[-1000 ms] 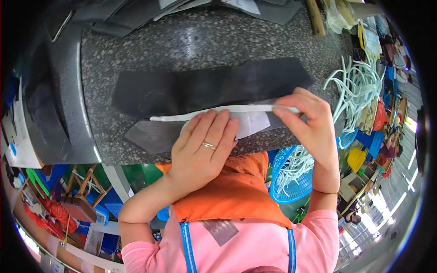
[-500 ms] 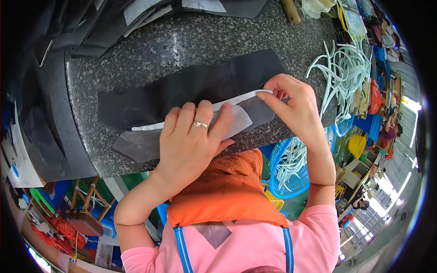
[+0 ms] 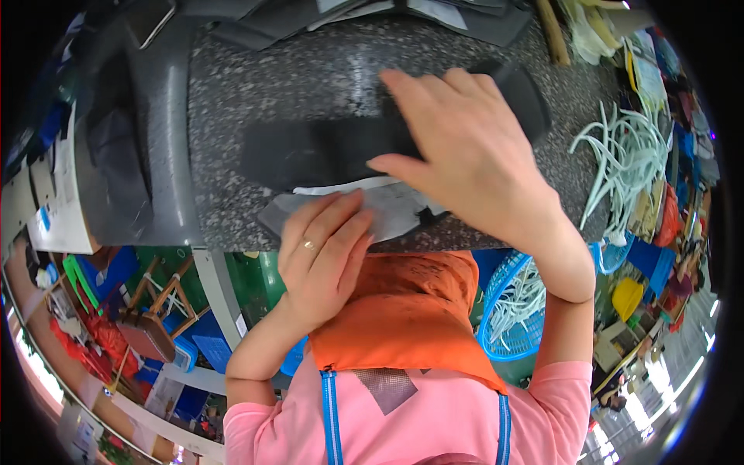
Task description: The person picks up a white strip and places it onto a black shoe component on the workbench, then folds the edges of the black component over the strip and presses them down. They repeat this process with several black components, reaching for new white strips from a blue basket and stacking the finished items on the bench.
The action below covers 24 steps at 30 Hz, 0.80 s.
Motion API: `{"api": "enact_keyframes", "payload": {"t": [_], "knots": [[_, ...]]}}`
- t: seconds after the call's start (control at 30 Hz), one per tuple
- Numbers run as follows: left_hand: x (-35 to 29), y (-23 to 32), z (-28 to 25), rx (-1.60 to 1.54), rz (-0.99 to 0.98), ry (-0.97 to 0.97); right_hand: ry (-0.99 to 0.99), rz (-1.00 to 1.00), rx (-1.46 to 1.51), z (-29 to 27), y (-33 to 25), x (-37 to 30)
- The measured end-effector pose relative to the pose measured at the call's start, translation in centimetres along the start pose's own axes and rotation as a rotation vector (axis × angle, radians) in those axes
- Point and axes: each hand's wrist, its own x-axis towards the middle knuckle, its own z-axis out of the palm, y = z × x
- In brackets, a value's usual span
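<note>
A long black sheet piece (image 3: 298, 153) lies on the speckled stone slab in front of me. A narrow white strip (image 3: 329, 187) runs along its near side. Beside the strip is a grey flap (image 3: 399, 217) with a pale patch. My left hand (image 3: 322, 252) rests on that flap, fingers bent and side by side on its surface, near the strip. My right hand (image 3: 465, 139) is over the right half of the black piece, its fingers stretched and the thumb spread away. It covers the strip's right end, and nothing shows in its grasp.
The stone slab (image 3: 225, 93) ends just in front of my orange apron. Dark sheets (image 3: 496, 23) are stacked at its far edge, beside a wooden stick (image 3: 553, 35). Pale strips (image 3: 628, 147) hang at the right edge. Below stands a blue basket (image 3: 508, 341) of strips.
My right hand has let go of the white strip's end and moved up and left over the black piece, fingers spread. The left hand has shifted onto the grey flap. The view has shifted.
</note>
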Motion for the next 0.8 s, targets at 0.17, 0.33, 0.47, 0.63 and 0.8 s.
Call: {"api": "enact_keyframes", "payload": {"t": [0.17, 0.33, 0.47, 0.63, 0.8], "knots": [[-3.4, -1.9, 0.0, 0.441, 0.110, 0.011, 0.290, -0.458, 0.239, 1.6, -1.5, -2.4], [-4.6, -2.1, -1.0, 0.354, 0.011, -0.040, -0.037, -0.562, 0.401, 1.3, -1.0, -5.1], [-2.5, -1.0, -2.3, -0.109, -0.438, 0.133, -0.142, -0.554, 0.199, 1.0, -1.4, -4.4], [-0.9, -2.7, -4.4, 0.096, -0.005, -0.120, -0.200, -0.568, 0.208, 2.3, -0.6, -3.7], [-1.0, -1.5, -5.6, 0.479, 0.140, -0.345, -0.246, -0.604, 0.127, 1.5, -0.5, -2.7]]}}
